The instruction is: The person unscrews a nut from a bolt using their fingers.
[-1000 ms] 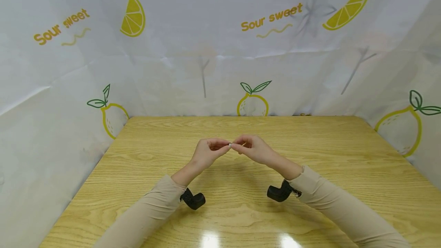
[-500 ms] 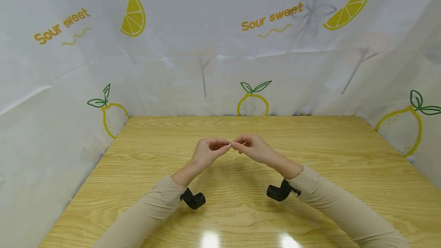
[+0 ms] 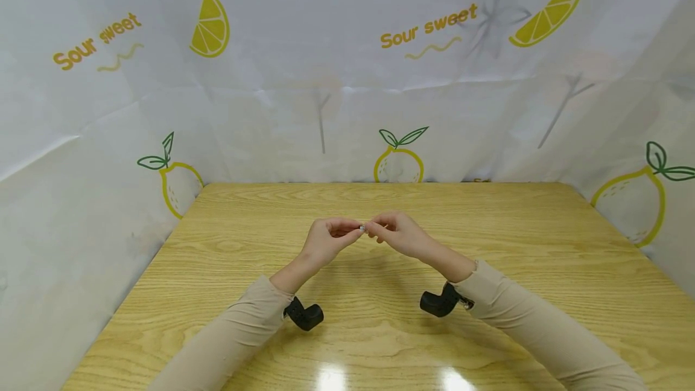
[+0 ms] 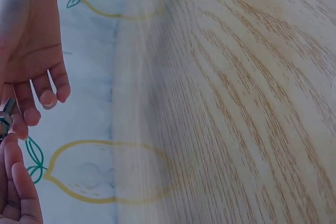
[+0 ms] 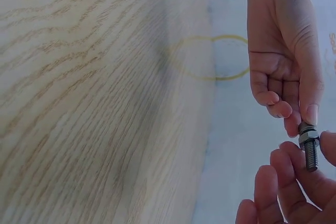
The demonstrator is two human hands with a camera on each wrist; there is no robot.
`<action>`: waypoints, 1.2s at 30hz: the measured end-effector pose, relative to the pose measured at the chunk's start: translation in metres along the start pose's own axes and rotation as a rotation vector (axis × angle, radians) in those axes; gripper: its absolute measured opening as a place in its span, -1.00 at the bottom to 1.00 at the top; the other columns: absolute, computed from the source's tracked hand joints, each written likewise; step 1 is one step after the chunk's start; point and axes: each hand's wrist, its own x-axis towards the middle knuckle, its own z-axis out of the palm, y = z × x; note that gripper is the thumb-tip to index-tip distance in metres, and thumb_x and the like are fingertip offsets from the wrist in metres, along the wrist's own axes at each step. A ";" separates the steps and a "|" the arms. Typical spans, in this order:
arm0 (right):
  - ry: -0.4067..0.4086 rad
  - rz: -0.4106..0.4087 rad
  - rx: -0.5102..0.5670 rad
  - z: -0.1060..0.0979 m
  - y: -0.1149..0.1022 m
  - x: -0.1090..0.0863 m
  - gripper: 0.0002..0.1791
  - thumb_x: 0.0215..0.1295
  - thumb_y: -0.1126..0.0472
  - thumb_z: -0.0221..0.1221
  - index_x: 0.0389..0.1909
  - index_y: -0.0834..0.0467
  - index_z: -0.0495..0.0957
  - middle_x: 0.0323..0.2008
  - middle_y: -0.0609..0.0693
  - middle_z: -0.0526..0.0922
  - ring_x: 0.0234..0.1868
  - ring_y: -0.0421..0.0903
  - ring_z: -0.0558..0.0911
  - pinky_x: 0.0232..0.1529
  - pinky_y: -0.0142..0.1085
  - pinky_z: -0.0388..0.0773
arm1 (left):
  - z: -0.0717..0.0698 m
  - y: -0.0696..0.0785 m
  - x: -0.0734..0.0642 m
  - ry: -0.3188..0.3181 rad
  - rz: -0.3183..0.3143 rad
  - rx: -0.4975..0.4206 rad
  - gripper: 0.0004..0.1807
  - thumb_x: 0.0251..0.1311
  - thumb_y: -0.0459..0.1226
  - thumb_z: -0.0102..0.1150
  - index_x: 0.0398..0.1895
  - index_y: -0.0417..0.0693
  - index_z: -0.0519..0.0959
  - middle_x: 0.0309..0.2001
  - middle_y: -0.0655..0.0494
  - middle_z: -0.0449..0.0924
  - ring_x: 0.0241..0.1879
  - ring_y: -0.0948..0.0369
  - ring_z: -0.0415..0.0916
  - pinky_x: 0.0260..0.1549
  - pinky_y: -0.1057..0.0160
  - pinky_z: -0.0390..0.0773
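In the head view, my left hand [image 3: 324, 241] and right hand [image 3: 406, 238] meet fingertip to fingertip above the table. Between them is a small metal bolt [image 5: 312, 161], seen best in the right wrist view, with a hex nut [image 5: 308, 138] on its thread. The left thumb and forefinger pinch the bolt's head end, which they mostly hide. From the other side, the right thumb and forefinger are at the nut's sides, with the threaded tip pointing into the right palm. The left wrist view catches part of the nut [image 4: 4, 123] at its left edge.
The wooden table [image 3: 358, 343] runs under both forearms. A white cloth [image 3: 304, 35] printed with lemons hangs behind and at the sides. Black wrist camera mounts [image 3: 305, 315] project below both sleeve cuffs.
My right fingertips have shifted slightly at the nut, so a little more metal shows between the hands. My left hand and both forearms stay nearly still.
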 end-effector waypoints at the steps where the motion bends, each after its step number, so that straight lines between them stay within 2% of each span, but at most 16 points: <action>1: -0.002 -0.002 -0.008 0.000 0.000 0.000 -0.62 0.41 0.04 -0.01 -0.07 0.26 0.58 -0.12 0.22 0.61 -0.16 0.17 0.60 -0.13 -0.07 0.58 | 0.000 0.000 0.000 0.000 0.000 0.000 -0.75 0.18 -0.24 0.22 -0.10 -0.10 0.66 -0.09 -0.06 0.67 -0.15 0.15 0.63 -0.16 0.26 0.61; 7: 0.019 -0.022 -0.001 0.001 0.003 0.001 -0.68 0.34 0.11 0.09 -0.04 0.24 0.55 -0.10 0.19 0.61 -0.15 0.10 0.62 -0.17 -0.25 0.58 | 0.000 -0.001 0.000 0.003 0.001 -0.004 -0.76 0.17 -0.25 0.22 -0.10 -0.10 0.66 -0.11 -0.06 0.67 -0.17 0.16 0.63 -0.16 0.26 0.61; 12: 0.011 -0.036 0.009 0.001 0.003 0.002 -0.68 0.31 0.14 0.14 -0.02 0.26 0.52 -0.07 0.19 0.60 -0.18 -0.03 0.62 -0.19 -0.29 0.57 | 0.000 -0.001 0.001 0.003 -0.003 -0.017 -0.76 0.17 -0.26 0.23 -0.10 -0.12 0.66 -0.11 -0.08 0.67 -0.19 0.17 0.63 -0.17 0.27 0.62; 16: -0.020 -0.018 -0.020 0.001 0.002 0.001 -0.63 0.38 0.05 0.04 -0.03 0.25 0.55 -0.07 0.22 0.60 -0.15 0.09 0.60 -0.16 -0.14 0.58 | 0.000 -0.001 0.001 0.001 -0.006 -0.016 -0.75 0.17 -0.25 0.23 -0.10 -0.11 0.66 -0.10 -0.07 0.67 -0.17 0.16 0.63 -0.16 0.27 0.62; 19: -0.026 0.010 -0.016 0.001 0.002 0.001 -0.63 0.40 0.03 0.01 -0.05 0.24 0.57 -0.08 0.23 0.61 -0.13 0.18 0.60 -0.19 -0.14 0.58 | 0.000 -0.001 0.001 0.001 -0.005 -0.010 -0.75 0.17 -0.24 0.23 -0.10 -0.09 0.66 -0.10 -0.06 0.67 -0.16 0.16 0.63 -0.15 0.26 0.61; 22: -0.006 -0.002 -0.017 0.002 0.003 0.001 -0.67 0.36 0.07 0.07 -0.04 0.23 0.56 -0.09 0.20 0.61 -0.15 0.11 0.62 -0.21 -0.25 0.57 | 0.000 -0.001 0.001 0.003 -0.005 -0.014 -0.75 0.17 -0.24 0.23 -0.10 -0.10 0.66 -0.10 -0.06 0.67 -0.16 0.16 0.63 -0.16 0.26 0.61; 27: 0.024 -0.033 0.020 0.002 0.001 0.000 -0.69 0.28 0.17 0.17 -0.04 0.27 0.52 -0.09 0.20 0.60 -0.21 -0.04 0.63 -0.22 -0.30 0.58 | 0.000 -0.001 0.001 0.003 -0.007 -0.026 -0.76 0.16 -0.26 0.23 -0.11 -0.13 0.66 -0.10 -0.08 0.67 -0.20 0.19 0.63 -0.17 0.27 0.62; 30: 0.019 -0.031 0.016 0.001 0.001 0.000 -0.66 0.31 0.13 0.13 -0.02 0.27 0.51 -0.09 0.22 0.59 -0.20 -0.01 0.62 -0.21 -0.26 0.59 | 0.000 -0.001 0.001 0.003 -0.004 -0.019 -0.76 0.17 -0.27 0.23 -0.11 -0.13 0.66 -0.10 -0.08 0.67 -0.20 0.18 0.63 -0.18 0.27 0.62; 36: -0.010 0.014 -0.005 0.001 0.002 0.000 -0.63 0.41 0.04 0.00 -0.06 0.24 0.57 -0.14 0.23 0.63 -0.16 0.16 0.61 -0.16 -0.07 0.58 | 0.000 -0.001 0.001 0.000 0.006 -0.004 -0.76 0.17 -0.24 0.22 -0.11 -0.09 0.66 -0.09 -0.05 0.67 -0.16 0.15 0.63 -0.16 0.26 0.62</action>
